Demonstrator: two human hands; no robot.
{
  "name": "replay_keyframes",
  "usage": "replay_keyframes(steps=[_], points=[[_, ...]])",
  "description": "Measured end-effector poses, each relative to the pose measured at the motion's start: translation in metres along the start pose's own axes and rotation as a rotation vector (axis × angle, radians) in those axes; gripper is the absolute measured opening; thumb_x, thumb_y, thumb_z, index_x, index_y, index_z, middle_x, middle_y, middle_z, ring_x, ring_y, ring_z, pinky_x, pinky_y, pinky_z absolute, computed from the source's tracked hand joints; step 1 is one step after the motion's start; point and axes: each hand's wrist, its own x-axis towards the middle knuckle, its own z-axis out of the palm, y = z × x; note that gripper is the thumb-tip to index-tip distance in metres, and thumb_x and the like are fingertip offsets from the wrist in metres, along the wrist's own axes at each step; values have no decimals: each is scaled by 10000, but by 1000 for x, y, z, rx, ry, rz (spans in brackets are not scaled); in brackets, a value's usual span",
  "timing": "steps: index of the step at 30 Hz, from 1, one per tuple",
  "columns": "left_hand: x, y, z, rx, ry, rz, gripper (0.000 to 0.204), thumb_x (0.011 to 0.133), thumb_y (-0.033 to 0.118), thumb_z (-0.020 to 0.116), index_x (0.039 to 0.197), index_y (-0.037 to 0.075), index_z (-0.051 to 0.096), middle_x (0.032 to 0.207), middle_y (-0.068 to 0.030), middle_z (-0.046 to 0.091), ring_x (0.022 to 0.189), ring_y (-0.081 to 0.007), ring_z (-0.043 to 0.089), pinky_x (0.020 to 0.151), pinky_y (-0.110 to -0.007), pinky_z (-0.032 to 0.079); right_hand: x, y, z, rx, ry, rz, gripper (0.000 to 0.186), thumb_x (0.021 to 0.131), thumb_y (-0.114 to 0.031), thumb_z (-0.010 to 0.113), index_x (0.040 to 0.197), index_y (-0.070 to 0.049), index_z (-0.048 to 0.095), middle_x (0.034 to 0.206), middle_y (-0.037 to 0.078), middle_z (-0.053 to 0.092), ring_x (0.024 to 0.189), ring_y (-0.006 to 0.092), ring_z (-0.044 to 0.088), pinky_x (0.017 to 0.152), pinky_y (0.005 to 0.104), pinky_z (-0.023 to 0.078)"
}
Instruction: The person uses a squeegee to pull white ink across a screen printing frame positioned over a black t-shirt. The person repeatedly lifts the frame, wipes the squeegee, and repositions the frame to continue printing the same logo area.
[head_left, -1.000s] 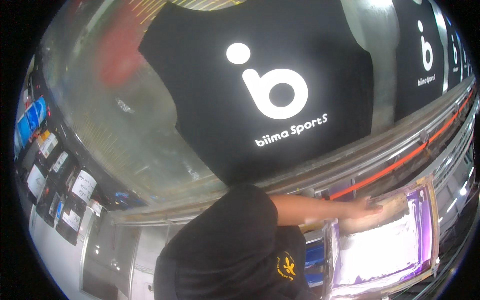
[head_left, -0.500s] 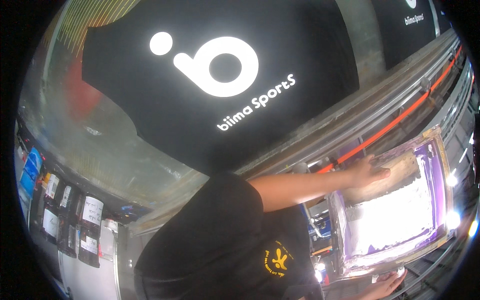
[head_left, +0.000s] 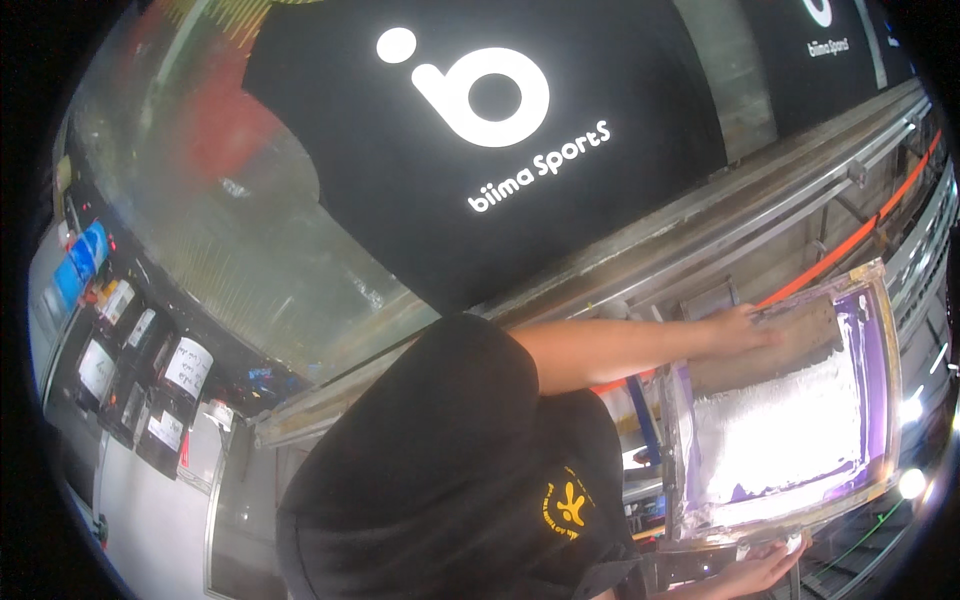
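Note:
A screen-printing frame (head_left: 886, 400) with a purple mesh and a broad spread of white ink (head_left: 785, 425) is on the right, tilted in view. My left arm reaches across to it, and my left hand (head_left: 735, 332) is closed on a tan squeegee (head_left: 808, 325) along the frame's far side. That hand is blurred. Beneath the near edge, my right hand (head_left: 768, 568) has its fingers curled against the frame; part of it is hidden. A black fabric piece (head_left: 640, 210) with a white printed emblem and lettering lies flat on the worktable (head_left: 270, 240).
Dark ink containers (head_left: 130, 375) with white labels stand at left, near a blue packet (head_left: 82, 262). A metal rail (head_left: 720, 235) and an orange strip (head_left: 850, 250) run along the table's edge. Another printed black piece (head_left: 825, 85) lies at upper right.
My view has shifted, so the black fabric sits higher and farther right. My left hand is still on the squeegee and my right hand still at the frame's near edge.

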Motion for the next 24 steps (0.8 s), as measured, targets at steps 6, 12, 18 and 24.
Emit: replay_keyframes(steps=[6, 12, 18, 24], points=[[-8, -17, -59, -109, -2, -22, 614, 1097, 520, 514, 1519, 75, 557, 1449, -88, 632, 1280, -225, 611, 1111, -397, 478, 5, -9, 61, 155, 62, 258, 468, 1033, -155, 584, 1498, -111, 602, 881, 0, 613, 671, 83, 520, 564, 254, 420], [-22, 73, -41, -197, -145, -60, 812, 1063, 665, 452, 1664, 139, 307, 1635, -144, 456, 1446, -364, 505, 1181, -536, 459, -19, 30, 29, 412, 74, 137, 400, 1002, -186, 687, 1372, -38, 664, 970, 114, 768, 792, 180, 695, 763, 344, 550], [-92, 154, 68, 260, -274, 125, 917, 1017, 760, 458, 1674, 140, 300, 1691, -122, 374, 1514, -366, 410, 1233, -507, 388, -39, 88, -22, 949, 313, 87, 424, 994, -228, 684, 1368, -31, 652, 856, 156, 740, 733, 213, 694, 718, 371, 541], [-67, 131, 97, 360, -219, 30, 889, 1031, 768, 373, 1699, 194, 252, 1732, -99, 297, 1549, -399, 349, 1253, -607, 331, -80, 171, 3, 1078, 387, 275, 459, 982, -217, 706, 1408, -58, 647, 1224, 199, 748, 1044, 247, 732, 944, 377, 554]])
